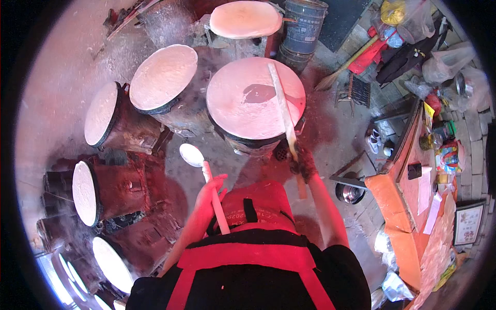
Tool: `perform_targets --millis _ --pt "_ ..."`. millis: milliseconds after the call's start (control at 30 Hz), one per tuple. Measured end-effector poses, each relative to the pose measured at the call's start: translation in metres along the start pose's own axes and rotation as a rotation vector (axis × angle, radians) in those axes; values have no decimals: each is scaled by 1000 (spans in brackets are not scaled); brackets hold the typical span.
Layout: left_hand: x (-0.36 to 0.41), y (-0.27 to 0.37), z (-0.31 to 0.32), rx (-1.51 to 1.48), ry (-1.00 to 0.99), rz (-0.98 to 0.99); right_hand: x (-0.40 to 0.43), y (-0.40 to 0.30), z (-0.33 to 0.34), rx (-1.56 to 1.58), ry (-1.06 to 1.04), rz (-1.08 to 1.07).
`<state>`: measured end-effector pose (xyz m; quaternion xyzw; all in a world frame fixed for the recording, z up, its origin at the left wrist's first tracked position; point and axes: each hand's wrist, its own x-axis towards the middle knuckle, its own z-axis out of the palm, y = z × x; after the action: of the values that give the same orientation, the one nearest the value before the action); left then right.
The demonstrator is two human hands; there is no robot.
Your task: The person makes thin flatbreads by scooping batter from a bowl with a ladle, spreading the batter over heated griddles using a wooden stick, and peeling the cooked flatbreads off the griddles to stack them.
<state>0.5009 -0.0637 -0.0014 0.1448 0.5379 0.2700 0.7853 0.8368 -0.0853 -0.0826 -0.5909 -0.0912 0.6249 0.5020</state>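
Note:
My left hand (210, 195) holds a long-handled ladle (192, 155), its white-coated bowl up and to the left of the hand. In my gloved right hand (304, 162) is a long flat wooden stick (282, 99), coated white along most of its length. The stick lies over the right part of a round griddle (240, 112) on a drum-shaped stove. Pale batter covers most of this griddle, with a darker, thin or bare patch near its middle. The right hand is just below the griddle's lower right edge. The glove looks dark and dirty.
More drum stoves with pale-topped round griddles (164, 77) curve around the left side. Another round top (246, 19) stands beyond, beside a blue metal drum (304, 29). At right are a broom (345, 69), a small stool (354, 91), a metal pot (350, 193) and a cluttered table (391, 193).

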Motion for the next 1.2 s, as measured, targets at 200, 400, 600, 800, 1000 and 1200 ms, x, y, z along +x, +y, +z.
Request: perform_targets --millis 200,400,600,800,1000,1200 --pt "-2 -8 17 -63 25 2 9 27 -19 -207 -228 0" --pt "-7 -4 16 -55 36 34 57 -48 -68 -219 12 -20" --pt "-4 12 16 -82 -2 23 121 -40 -17 -688 347 -543" --pt "-11 35 -16 -61 -80 62 63 -9 10 -226 473 -717" --pt "0 49 -21 -5 -66 78 58 33 113 -575 369 -843" --pt "0 58 -34 -24 -89 65 13 33 94 -390 499 -686"
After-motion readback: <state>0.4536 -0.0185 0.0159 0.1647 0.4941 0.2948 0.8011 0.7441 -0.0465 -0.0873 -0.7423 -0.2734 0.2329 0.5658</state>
